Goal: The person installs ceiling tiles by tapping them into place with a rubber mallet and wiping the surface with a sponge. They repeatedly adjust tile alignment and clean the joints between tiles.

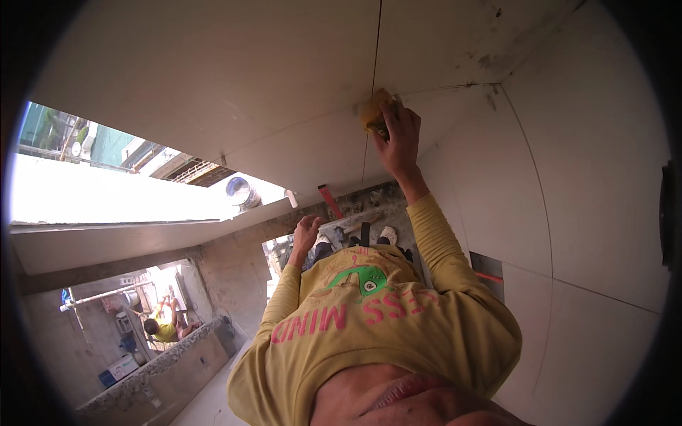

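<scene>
A: In this head view, our right hand [399, 135] is raised, its grip closed around 1 yellow sponge [372, 111] pressed on the large white wall tiles [284, 78], right at the dark grout line [374, 64] where it meets a crossing joint.

B: And our left hand [307, 236]?

A: It rests lower down, to the left, on a grey ledge [355, 213]; we cannot tell whether its fingers are curled or loose. A red tool [329, 201] lies far along that ledge.

B: Materials?

A: The tiles look smooth, glossy and rectangular, with grey smears near the upper right corner. The sponge seems soft and porous, rounded at its edges. The ledge is rough cement. Our sleeves [433, 241] are yellow knit.

B: What could go wrong?

A: We judge that a wet sponge could drag grout out of a fresh joint, or slip from the fingers on the slick glaze. Another person in yellow [165, 328] works far left, below.
</scene>
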`<state>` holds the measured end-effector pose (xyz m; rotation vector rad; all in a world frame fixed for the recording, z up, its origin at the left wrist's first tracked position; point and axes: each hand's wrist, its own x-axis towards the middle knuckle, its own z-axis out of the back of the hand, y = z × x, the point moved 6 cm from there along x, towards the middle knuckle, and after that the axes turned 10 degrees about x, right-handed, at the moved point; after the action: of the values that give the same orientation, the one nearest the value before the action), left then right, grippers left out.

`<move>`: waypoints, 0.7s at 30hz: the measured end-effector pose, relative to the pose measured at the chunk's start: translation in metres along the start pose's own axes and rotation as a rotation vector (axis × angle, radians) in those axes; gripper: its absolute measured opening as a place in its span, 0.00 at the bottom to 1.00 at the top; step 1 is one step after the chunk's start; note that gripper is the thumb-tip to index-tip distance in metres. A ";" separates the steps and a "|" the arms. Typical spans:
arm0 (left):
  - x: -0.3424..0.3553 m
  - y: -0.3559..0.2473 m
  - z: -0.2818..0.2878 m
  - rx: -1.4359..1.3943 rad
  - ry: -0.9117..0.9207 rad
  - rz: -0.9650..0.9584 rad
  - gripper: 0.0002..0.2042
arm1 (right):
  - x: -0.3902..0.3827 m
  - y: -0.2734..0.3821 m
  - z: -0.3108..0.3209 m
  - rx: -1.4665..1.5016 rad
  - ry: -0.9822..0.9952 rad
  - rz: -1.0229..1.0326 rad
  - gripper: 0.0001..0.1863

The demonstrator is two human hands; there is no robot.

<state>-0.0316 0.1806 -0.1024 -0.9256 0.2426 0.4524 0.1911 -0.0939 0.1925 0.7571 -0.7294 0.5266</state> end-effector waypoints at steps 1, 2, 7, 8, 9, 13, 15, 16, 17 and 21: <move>0.002 0.007 0.001 0.000 0.002 0.005 0.24 | 0.015 0.003 0.000 0.028 -0.050 -0.011 0.37; 0.002 0.005 0.002 -0.002 0.027 0.005 0.24 | 0.023 0.000 0.001 0.050 -0.102 -0.023 0.38; 0.007 -0.001 0.004 0.114 0.011 -0.120 0.25 | -0.030 -0.054 -0.042 0.011 0.168 -0.134 0.40; 0.004 0.001 0.002 0.103 0.011 -0.110 0.25 | -0.044 -0.057 -0.043 0.005 0.242 -0.184 0.41; 0.001 0.002 -0.001 0.091 0.011 -0.101 0.26 | -0.056 -0.056 -0.037 0.012 0.191 -0.172 0.39; -0.001 -0.011 -0.011 -0.020 0.077 -0.022 0.26 | -0.037 -0.047 -0.016 0.133 0.019 -0.023 0.35; -0.002 -0.017 -0.020 -0.002 0.087 -0.032 0.26 | -0.019 -0.053 -0.018 0.145 -0.011 0.069 0.33; -0.006 -0.019 -0.024 0.009 0.093 -0.035 0.26 | -0.019 -0.060 -0.023 0.109 0.005 0.098 0.33; -0.009 -0.031 -0.027 0.034 0.104 -0.034 0.26 | -0.022 -0.073 -0.029 0.068 0.024 0.131 0.33; -0.020 -0.067 -0.032 0.107 0.124 -0.055 0.26 | -0.034 -0.138 -0.018 -0.087 0.015 0.173 0.30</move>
<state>-0.0174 0.1153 -0.0658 -0.8544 0.3503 0.3285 0.2679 -0.1717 0.0994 0.6113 -0.8031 0.6520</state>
